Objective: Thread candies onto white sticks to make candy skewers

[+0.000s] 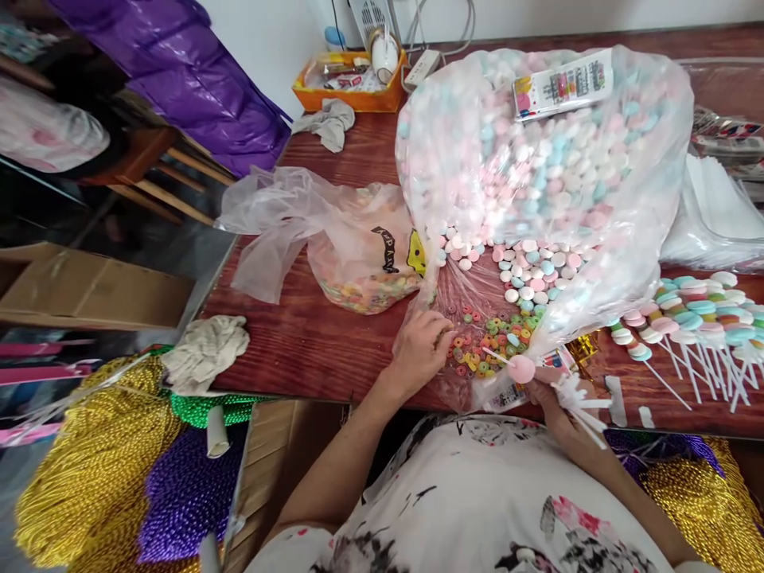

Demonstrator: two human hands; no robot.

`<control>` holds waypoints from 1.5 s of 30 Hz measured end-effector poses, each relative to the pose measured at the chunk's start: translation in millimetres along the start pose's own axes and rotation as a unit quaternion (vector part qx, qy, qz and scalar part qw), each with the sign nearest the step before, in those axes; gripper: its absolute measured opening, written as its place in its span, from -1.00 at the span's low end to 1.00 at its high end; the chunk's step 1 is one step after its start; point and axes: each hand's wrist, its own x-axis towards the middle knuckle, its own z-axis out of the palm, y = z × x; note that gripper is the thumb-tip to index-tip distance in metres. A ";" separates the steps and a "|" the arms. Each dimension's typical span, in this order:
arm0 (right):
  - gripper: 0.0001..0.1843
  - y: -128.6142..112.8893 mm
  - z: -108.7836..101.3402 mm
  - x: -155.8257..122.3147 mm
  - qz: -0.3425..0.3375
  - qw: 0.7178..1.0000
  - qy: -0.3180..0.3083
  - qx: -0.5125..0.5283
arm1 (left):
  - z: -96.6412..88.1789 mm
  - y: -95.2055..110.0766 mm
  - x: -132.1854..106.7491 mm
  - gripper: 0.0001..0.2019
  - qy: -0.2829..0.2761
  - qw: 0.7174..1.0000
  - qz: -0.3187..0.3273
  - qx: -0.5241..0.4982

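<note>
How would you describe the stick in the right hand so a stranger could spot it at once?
Find the big clear bag of pastel candies on the wooden table. At its open mouth, by the table's near edge, the right hand grips a white stick. Unlike the fully stacked sticks lying to the right, it carries just one pink disc.

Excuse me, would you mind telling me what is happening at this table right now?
A person works at the reddish wooden table. Their left hand rests in a pile of small colourful ring candies at the mouth of a large clear plastic bag of pastel round candies. Their right hand grips a bunch of thin white sticks, one carrying a pink disc candy. Sticks already stacked with pastel candies lie in a row to the right.
</note>
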 end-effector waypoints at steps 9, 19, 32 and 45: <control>-0.70 -14.2 4.8 20.7 -0.120 0.991 -0.054 -0.027 | -2.9 46.4 6.1 -0.76 0.084 0.806 -0.170 -0.561; -0.64 -7.2 0.9 10.4 -0.112 0.988 -0.031 -0.106 | 12.0 43.7 0.3 -0.86 0.128 0.870 -0.081 -0.469; -0.65 -12.5 6.5 28.0 -0.039 0.986 -0.076 -0.143 | 31.1 44.4 14.2 -0.74 0.093 0.763 -0.254 -0.587; -0.57 -6.4 8.0 24.3 -0.046 0.991 -0.074 -0.098 | 39.8 41.6 4.0 -0.78 0.107 0.768 -0.258 -0.576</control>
